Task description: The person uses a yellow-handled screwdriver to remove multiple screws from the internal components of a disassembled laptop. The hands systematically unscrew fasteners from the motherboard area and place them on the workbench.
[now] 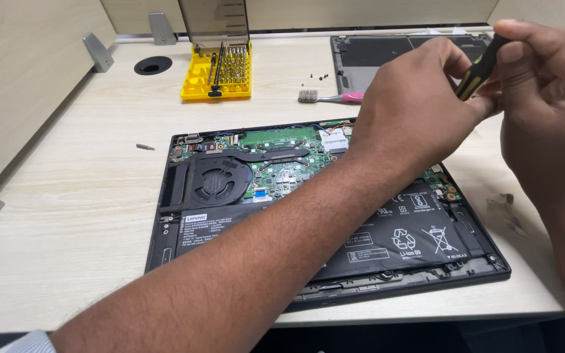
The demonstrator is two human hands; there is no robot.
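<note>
Left hand [420, 104] raised, forearm crossing diagonally, fingertips pinched; right hand [544, 98] opposite, thumb and forefinger closed, fingertips of both nearly meeting

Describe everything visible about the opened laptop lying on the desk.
The opened laptop lies flat on the pale wooden desk, bottom cover off, dark frame facing up. Inside show a green circuit board, a round black fan with a dark heat pipe at upper left, and a wide black battery along the near edge, bearing white recycling symbols. The person's left forearm crosses above it, hiding part of the middle. The left hand and right hand hold a black-and-yellow screwdriver above its far right corner.
</note>
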